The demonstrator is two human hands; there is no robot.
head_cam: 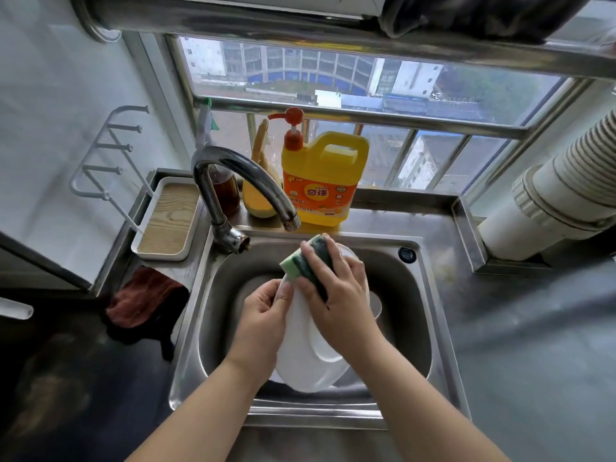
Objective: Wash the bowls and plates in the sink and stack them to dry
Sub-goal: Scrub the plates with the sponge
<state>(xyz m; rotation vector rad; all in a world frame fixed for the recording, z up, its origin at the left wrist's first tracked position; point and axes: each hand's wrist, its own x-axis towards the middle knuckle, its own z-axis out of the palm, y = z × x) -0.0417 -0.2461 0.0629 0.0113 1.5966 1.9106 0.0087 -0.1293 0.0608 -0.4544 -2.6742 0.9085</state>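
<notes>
A white plate [310, 358] is held tilted over the steel sink [413, 315], its underside with the foot ring facing me. My left hand [263, 315] grips the plate's left edge, thumb on the near face. My right hand [336, 288] holds a green sponge [301, 261] with a dark scouring side and presses it against the plate's upper part. More white dishware [375, 303] shows behind the plate in the basin, mostly hidden.
The curved tap [240, 175] arches over the basin's back left. A yellow detergent jug [321, 178] with a pump stands on the ledge behind. A wood-bottomed tray with a white rack [166, 218] sits left, a dark red cloth [146, 296] below it.
</notes>
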